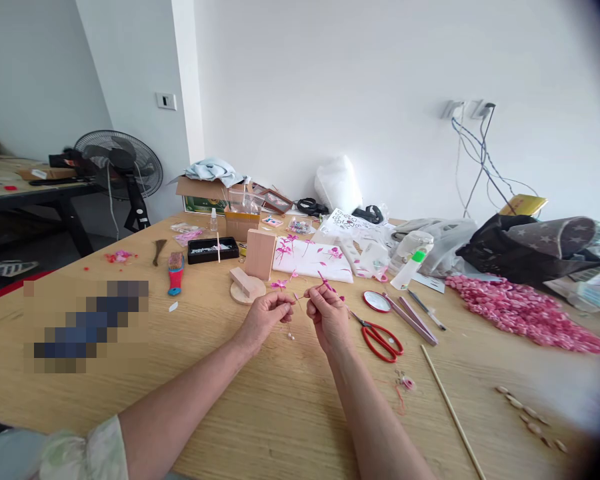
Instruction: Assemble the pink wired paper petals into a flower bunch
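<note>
Both hands meet over the middle of the wooden table. My left hand (267, 319) pinches a thin strand (299, 299), whose kind is too fine to tell. A small pair of white beads (291, 337) hangs just below its fingertips. Beside it, the fingers of my right hand (329, 315) are closed on a magenta flower piece (325, 280) whose petals stick out above and to the right; its stem is mostly hidden by the fingers. Red-handled scissors (384, 343) lie to the right of this hand. Behind the hands, more magenta flowers (284, 249) rest on a white block (313, 267).
A wooden block (260, 255) stands on a round wooden base (245, 293). Farther left are a black tray (195, 259) and a red-blue brush (175, 273). Rightward lie a round white dish (377, 301), a spray bottle (407, 270), a long stick (450, 407) and a pink petal heap (520, 313).
</note>
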Demonstrator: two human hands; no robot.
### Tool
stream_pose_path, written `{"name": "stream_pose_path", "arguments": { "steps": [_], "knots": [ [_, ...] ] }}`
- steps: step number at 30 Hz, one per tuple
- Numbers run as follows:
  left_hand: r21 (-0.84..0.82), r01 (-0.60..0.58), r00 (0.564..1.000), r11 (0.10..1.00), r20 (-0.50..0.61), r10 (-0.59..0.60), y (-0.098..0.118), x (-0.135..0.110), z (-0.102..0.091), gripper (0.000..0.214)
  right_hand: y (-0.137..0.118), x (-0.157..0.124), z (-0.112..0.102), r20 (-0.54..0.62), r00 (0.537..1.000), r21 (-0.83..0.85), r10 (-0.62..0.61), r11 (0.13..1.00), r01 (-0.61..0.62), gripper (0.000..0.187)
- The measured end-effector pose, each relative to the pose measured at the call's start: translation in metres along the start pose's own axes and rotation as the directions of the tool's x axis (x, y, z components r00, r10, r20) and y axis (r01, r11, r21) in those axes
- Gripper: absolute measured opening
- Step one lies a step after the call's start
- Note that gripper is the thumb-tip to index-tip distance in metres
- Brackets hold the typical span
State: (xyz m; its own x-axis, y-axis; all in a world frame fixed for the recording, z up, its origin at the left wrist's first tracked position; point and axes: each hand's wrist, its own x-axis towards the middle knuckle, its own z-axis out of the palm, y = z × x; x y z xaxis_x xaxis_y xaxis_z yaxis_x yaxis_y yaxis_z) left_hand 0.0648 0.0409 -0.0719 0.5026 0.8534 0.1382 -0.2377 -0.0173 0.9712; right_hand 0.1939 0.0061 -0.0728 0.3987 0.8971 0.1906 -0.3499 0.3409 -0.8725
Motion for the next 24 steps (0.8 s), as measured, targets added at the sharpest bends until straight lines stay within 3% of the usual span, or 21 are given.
{"name": "stream_pose_path", "arguments": {
  "steps": [5, 9, 15, 24],
  "knots": [
    [-0.031, -0.004, 1.000, 1.000, -0.003, 0.004, 0.0037, -0.0032, -0.0028, 0.020, -0.0032, 0.0008, -0.0032, -0.002, 1.000, 0.027, -0.004, 1.000, 0.004, 0.019],
    [-0.079, -0.023, 0.997, 0.997, 0.071, 0.028, 0.0011, -0.0037, -0.0047, 0.025, -0.0032, -0.0004, -0.0013, 0.045, 0.999, 0.024, 0.018, 1.000, -0.019, 0.019],
    [0.016, -0.031, 0.988, 0.999, 0.152, 0.028, -0.0001, -0.0032, -0.0020, 0.023, -0.0024, -0.0029, 0.0002, 0.122, 0.992, -0.003, 0.039, 0.999, -0.039, 0.016],
    [0.045, -0.070, 0.973, 0.997, 0.223, 0.058, -0.0029, -0.0037, -0.0023, 0.028, -0.0023, -0.0029, -0.0003, 0.123, 0.987, -0.002, 0.107, 0.994, -0.107, 0.020]
  ]
}}
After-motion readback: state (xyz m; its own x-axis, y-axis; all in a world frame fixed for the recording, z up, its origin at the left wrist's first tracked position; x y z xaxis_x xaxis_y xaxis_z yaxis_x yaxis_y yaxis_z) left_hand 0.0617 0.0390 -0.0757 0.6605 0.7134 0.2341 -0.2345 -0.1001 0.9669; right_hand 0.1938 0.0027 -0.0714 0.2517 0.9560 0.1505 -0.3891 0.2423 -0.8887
